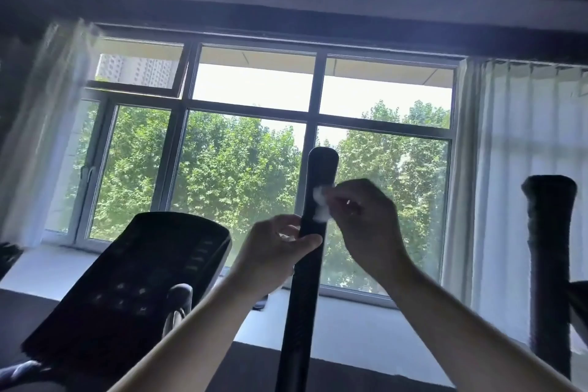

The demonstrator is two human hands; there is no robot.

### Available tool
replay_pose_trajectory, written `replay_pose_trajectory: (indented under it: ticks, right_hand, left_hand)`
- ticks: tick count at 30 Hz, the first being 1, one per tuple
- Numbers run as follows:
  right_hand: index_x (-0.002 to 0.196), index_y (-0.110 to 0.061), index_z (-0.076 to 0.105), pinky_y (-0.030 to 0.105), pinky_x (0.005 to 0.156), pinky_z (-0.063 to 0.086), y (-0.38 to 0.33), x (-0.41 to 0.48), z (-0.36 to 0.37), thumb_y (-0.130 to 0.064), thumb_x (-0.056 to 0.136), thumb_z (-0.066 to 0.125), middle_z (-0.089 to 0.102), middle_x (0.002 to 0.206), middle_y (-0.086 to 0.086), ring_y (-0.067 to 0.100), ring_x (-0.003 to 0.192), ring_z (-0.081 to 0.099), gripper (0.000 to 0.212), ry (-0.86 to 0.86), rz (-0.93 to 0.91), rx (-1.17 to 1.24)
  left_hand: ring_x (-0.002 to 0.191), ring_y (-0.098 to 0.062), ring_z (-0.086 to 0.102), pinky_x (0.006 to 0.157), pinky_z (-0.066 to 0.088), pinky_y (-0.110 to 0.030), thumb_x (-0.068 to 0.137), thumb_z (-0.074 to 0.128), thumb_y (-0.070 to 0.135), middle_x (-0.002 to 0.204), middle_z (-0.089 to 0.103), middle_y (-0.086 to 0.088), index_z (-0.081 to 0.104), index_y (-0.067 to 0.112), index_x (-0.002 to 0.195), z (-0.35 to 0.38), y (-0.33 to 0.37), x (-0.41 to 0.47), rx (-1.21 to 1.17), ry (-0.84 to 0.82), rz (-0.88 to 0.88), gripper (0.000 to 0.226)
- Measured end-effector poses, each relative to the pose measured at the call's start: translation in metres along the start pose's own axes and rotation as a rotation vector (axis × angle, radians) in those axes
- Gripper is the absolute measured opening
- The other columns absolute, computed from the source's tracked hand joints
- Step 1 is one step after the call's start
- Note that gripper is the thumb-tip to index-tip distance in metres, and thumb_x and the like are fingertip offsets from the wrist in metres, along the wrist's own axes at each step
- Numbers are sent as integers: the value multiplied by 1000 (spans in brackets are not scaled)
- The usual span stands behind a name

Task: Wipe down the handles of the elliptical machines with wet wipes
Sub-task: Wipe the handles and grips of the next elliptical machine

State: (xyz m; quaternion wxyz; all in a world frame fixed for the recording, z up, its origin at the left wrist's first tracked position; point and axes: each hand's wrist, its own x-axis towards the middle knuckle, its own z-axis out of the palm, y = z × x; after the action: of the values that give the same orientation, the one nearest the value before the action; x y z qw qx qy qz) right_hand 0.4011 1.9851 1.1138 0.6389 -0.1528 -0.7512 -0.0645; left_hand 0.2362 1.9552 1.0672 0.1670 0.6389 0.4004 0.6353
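A tall black elliptical handle (320, 169) rises up the middle of the view against the bright window. My left hand (276, 248) grips the handle from the left, thumb across its front. Just above, my right hand (366, 219) pinches a small white wet wipe (321, 204) and presses it against the handle's right side, below the rounded top. The lower part of the handle runs down between my forearms.
The machine's dark console (136, 283) tilts at lower left. A second black handle (549, 264) stands at the right edge. Behind are a large window (254, 137) with trees outside, a white sill and sheer curtains (515, 184).
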Motion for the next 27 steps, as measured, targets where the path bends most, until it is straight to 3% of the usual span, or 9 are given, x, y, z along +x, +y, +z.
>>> replay_pose_trajectory:
  ticks: [3, 5, 8, 10, 12, 16, 20, 24, 27]
  right_hand:
    - [88, -11, 76, 30, 72, 57, 0, 47, -6, -2, 97, 69, 69, 94, 3, 13, 85, 72, 15, 138, -71, -10]
    - [93, -6, 77, 37, 70, 59, 0, 59, -2, -3, 98, 69, 68, 97, 10, 22, 82, 74, 10, 124, -70, 20]
    - [98, 1, 76, 29, 70, 61, 5, 32, 12, 4, 97, 68, 63, 101, 19, 27, 86, 74, 9, 132, -72, 99]
    - [101, -1, 77, 32, 74, 63, 12, 3, 18, 6, 97, 67, 63, 103, 18, 28, 93, 72, 13, 130, -31, 121]
    - [100, -6, 79, 32, 78, 61, 18, -27, 21, 7, 96, 68, 65, 102, 12, 22, 94, 71, 17, 124, 30, 76]
    - [89, -3, 80, 11, 77, 51, 3, -63, 17, 9, 90, 72, 69, 93, 8, 4, 87, 70, 14, 13, 214, 134]
    - [90, -7, 80, 24, 78, 55, 3, -15, 7, 3, 92, 69, 76, 93, 2, 6, 89, 71, 15, 149, 185, 129]
    - [85, 0, 79, 5, 70, 44, -4, 3, 14, -2, 87, 79, 73, 92, 11, -10, 77, 65, 3, 169, 218, 207]
    - [77, -10, 78, 10, 70, 42, 4, -21, 21, -9, 83, 85, 70, 85, 8, -1, 73, 61, 9, 172, 282, 192]
  left_hand:
    - [52, 3, 62, 47, 46, -19, 85, 83, 26, 95, 75, 1, 76, 21, 105, 0, -1, 1, 6, 6, -18, 22]
    - [52, 3, 62, 47, 46, -18, 84, 83, 27, 96, 74, 0, 75, 20, 106, 0, -1, 0, 4, 13, -24, 24]
    - [50, 3, 62, 45, 45, -17, 85, 83, 27, 96, 75, 0, 75, 20, 107, 0, 0, -2, 10, 23, -11, 25]
    - [49, 3, 62, 45, 45, -18, 86, 82, 26, 96, 76, 0, 75, 21, 109, 0, -1, -4, -8, 25, -8, 25]
    - [48, 1, 61, 45, 45, -20, 87, 81, 25, 97, 76, 2, 75, 22, 112, 0, -2, -6, -22, 26, -10, 26]
    - [52, -4, 64, 47, 47, -22, 88, 80, 24, 94, 77, 12, 76, 24, 107, -4, -10, -15, -21, 42, -5, 19]
    - [46, -5, 58, 47, 46, -23, 89, 78, 15, 87, 78, 11, 77, 21, 101, -2, -20, -30, -42, 55, -47, 13]
    - [44, -12, 55, 48, 46, -27, 90, 78, 18, 71, 74, 10, 77, 24, 100, -1, -32, -43, -33, 52, -93, 12]
    - [46, -14, 56, 50, 47, -31, 90, 79, 21, 86, 78, 7, 77, 24, 103, -1, -40, -50, -35, 58, -109, 14]
